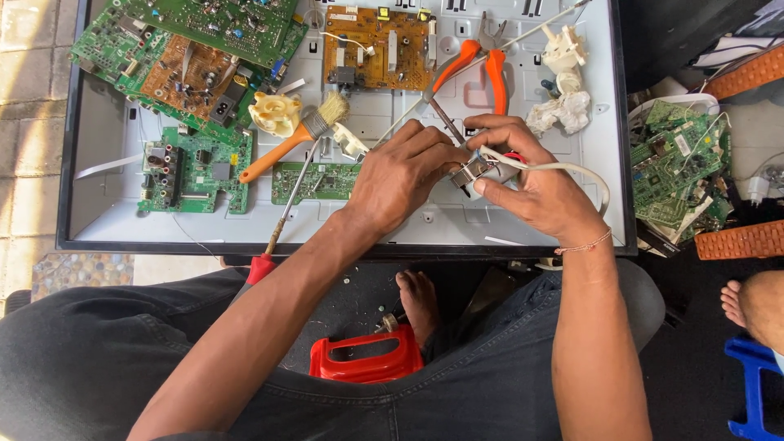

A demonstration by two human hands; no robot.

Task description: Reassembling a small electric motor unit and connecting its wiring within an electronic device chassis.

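Seen from my head camera, looking down past my knees. My left hand and right hand meet over the lower middle of a pale grey panel, the opened back of a flat screen that lies flat and serves as my bench. Between them sits a small metal component, silvery and boxy, with a cream cable looping out of it to the right.

My right grip is closed around the component, thumb underneath and fingers over the top. My left grip is pinched on a thin metal tool whose tip rests at the part.

I judge the component to be light, rigid and a little slippery, with hard edges; it is best held by its flat sides. The cable looks soft and springy, so pulling on it could strain the joint where it enters.

Around the hands, on the panel: green circuit boards at the left, an orange-brown circuit board at top centre, orange-handled pliers, a brush with an orange handle, a red-handled screwdriver and white plastic parts.

The panel rests low, just above dark matting, with paving stones at the left. A red container stands between my feet. More boards are heaped at the right, near another person's bare foot and a blue stool.
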